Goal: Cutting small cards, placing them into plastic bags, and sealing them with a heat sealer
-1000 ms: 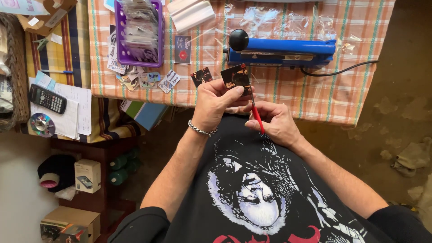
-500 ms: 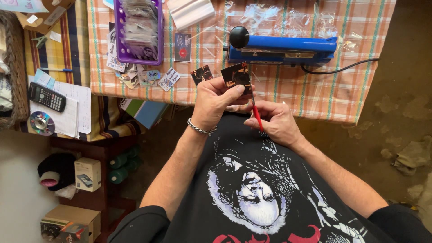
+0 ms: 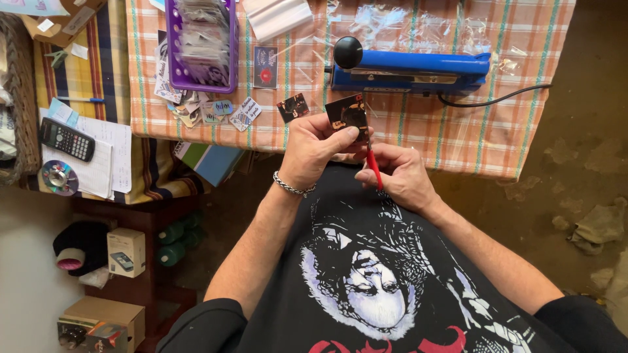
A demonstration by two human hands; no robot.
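My left hand [image 3: 315, 149], with a metal bracelet on the wrist, pinches a small dark printed card [image 3: 347, 112] by its lower edge, just in front of the table edge. My right hand [image 3: 400, 175] grips a red-handled tool [image 3: 373, 167] whose tip points up at the card's lower right corner. Both hands sit close together above my black printed shirt. A second small dark card [image 3: 292, 106] lies on the checked tablecloth [image 3: 418, 124] a little to the left of the held one.
A blue heat sealer [image 3: 412, 68] with a black knob and cord lies behind the hands. A purple basket [image 3: 171, 49] of cards and loose stickers [image 3: 212, 112] sit at left. Clear plastic sleeves [image 3: 392, 23], a calculator [image 3: 67, 139], a disc [image 3: 59, 176] and boxes [image 3: 125, 252] lie around.
The hands hold nearly the same pose; the card and tool have shifted only slightly.
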